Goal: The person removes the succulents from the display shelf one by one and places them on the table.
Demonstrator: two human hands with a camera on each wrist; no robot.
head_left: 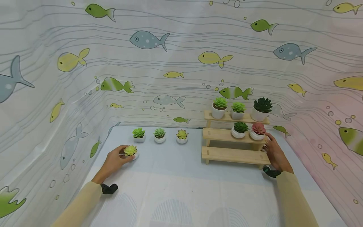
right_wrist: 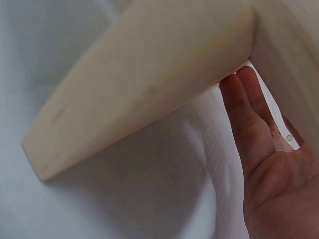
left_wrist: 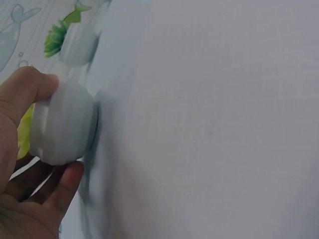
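Head view: I see left hand at 8 o'clock, fingers curled partway round potted yellow plant. Right hand at stand, 4 o'clock; whether its fingers grip, I cannot tell.

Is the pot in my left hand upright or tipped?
Upright: in the left hand, the white pot is bottom down, its yellow succulent on top.

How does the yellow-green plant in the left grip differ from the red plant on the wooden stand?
In colour, the yellow-green plant has pale yellowish leaves, while the red plant is pinkish-red. In state, the left grip holds the yellow-green plant; the red plant stands on the middle step of the wooden stand. Both sit in white pots.
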